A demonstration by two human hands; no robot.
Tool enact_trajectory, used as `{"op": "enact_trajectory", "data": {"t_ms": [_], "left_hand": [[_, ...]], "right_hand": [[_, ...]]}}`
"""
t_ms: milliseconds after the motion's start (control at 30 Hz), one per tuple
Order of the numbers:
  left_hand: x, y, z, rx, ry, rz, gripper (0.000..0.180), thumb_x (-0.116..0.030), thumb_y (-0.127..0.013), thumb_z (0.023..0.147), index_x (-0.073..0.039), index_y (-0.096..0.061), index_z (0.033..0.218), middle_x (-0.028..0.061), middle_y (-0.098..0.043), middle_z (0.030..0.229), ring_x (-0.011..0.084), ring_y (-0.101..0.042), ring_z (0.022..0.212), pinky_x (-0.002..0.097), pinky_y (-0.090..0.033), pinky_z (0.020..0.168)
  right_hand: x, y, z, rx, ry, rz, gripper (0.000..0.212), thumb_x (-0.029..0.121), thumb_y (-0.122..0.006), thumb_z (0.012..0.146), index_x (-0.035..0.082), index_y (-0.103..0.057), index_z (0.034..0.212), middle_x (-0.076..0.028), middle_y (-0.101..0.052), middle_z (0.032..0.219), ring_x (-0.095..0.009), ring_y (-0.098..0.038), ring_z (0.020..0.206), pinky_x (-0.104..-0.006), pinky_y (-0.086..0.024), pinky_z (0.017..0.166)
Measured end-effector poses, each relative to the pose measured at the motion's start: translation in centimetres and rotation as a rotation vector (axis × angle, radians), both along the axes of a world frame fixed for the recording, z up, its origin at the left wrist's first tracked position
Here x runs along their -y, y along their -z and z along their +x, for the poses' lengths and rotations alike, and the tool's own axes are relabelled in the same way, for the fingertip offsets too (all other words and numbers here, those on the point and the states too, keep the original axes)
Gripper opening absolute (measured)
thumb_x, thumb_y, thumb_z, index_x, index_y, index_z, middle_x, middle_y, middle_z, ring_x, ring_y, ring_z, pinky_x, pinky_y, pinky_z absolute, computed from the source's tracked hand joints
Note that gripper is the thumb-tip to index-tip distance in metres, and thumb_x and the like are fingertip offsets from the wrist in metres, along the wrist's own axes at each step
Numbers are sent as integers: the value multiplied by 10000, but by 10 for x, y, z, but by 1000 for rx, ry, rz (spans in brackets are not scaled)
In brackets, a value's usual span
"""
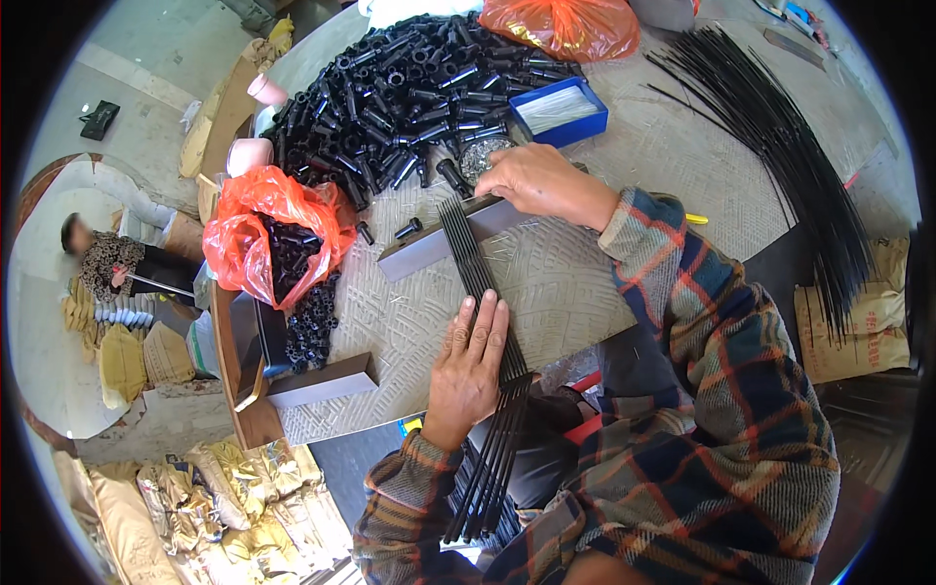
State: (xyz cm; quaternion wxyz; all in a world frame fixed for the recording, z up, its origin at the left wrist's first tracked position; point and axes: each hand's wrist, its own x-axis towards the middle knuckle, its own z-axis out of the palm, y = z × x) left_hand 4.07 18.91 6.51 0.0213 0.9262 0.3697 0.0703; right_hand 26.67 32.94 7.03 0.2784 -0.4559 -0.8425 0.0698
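My left hand [466,378] lies flat, fingers stretched out, on a row of thin black rods [459,239] side by side. The rods' far ends rest across a grey metal bar [414,255], and their near ends hang over the table edge towards my lap. My right hand [536,180] is closed in a pinch near the bar's right part, beside a round dish of small shiny metal pieces [478,156]. What its fingertips hold is hidden. A black tubular part [451,177] lies beside the dish, and a smaller black piece [409,227] sits by the bar.
Black tubular parts [390,97] are heaped at the back. A blue box [588,129] holds thin white sticks. An open red bag [253,205] of small black parts stands left, above another metal bar [327,380]. More black rods [780,136] overhang the right edge. Another person [112,255] appears far left.
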Motion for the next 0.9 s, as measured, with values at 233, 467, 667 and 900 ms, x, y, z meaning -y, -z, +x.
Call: {"op": "enact_trajectory", "data": {"t_ms": [233, 467, 667, 900], "left_hand": [[0, 2, -1, 9, 5, 9, 591, -73, -451, 761, -1, -334, 1335, 155, -311, 1402, 348, -318, 1280, 402, -305, 1028], [-1, 1, 1, 23, -2, 2, 588, -52, -445, 755, 5, -339, 1330, 162, -318, 1396, 346, -323, 1278, 400, -303, 1033], [-2, -1, 10, 51, 35, 10, 592, -44, -449, 747, 4, -345, 1327, 162, -325, 1393, 343, -323, 1279, 392, -304, 1034], [-1, 1, 3, 49, 11, 6, 602, -42, -448, 745, 0, -336, 1335, 156, -320, 1398, 346, -326, 1277, 394, -305, 1032]], "right_hand": [[-4, 3, -2, 3, -23, 29, 120, 104, -578, 776, 150, -663, 848, -84, -576, 772, -301, -593, 715, -408, -455, 585], [-5, 4, -2, -8, -49, 53, 133, 108, -575, 781, 161, -666, 862, -68, -580, 773, -289, -598, 706, -405, -453, 578], [-1, -3, 15, -20, -34, 58, 143, 88, -595, 761, 150, -669, 866, -65, -583, 764, -275, -602, 698, -384, -454, 566], [-3, 0, 4, 24, -52, 68, 147, 86, -599, 752, 148, -670, 865, -68, -590, 767, -272, -606, 685, -390, -453, 555]]}}
